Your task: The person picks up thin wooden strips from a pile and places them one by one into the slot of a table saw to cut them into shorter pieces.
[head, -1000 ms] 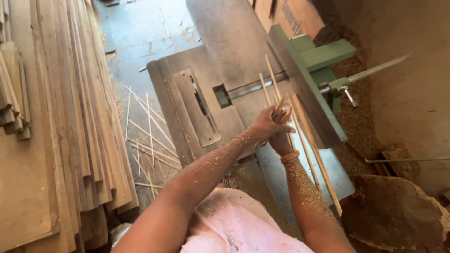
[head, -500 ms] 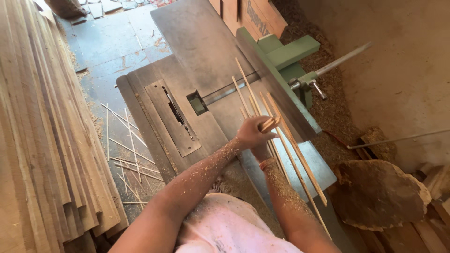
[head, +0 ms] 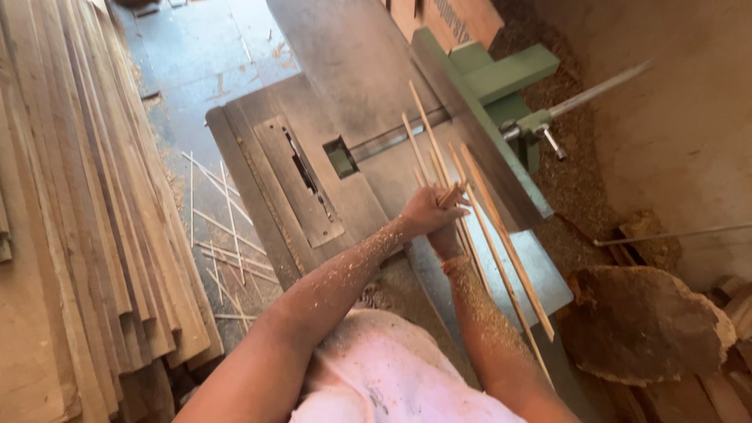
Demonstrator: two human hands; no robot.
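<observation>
My left hand (head: 425, 211) and my right hand (head: 450, 237) meet over the grey metal table of a table saw (head: 352, 94). Together they grip a bundle of several thin wooden strips (head: 501, 251), which runs from beyond the hands back past my right forearm. My right hand sits mostly hidden under the left. Both forearms are dusted with sawdust. The saw's blade slot (head: 301, 160) lies to the left of the hands. The green rip fence (head: 470, 117) stands just right of the strips.
A tall stack of wooden planks (head: 70, 219) fills the left side. Thin offcut strips (head: 223, 235) lie scattered on the concrete floor beside the saw. Sawdust heaps and a rough wood slab (head: 642, 325) lie at the right, near a wall.
The view has shifted, so the saw sits further right and nearer in the frame. My hands stay clasped on the strip bundle, which now lies closer along the fence.
</observation>
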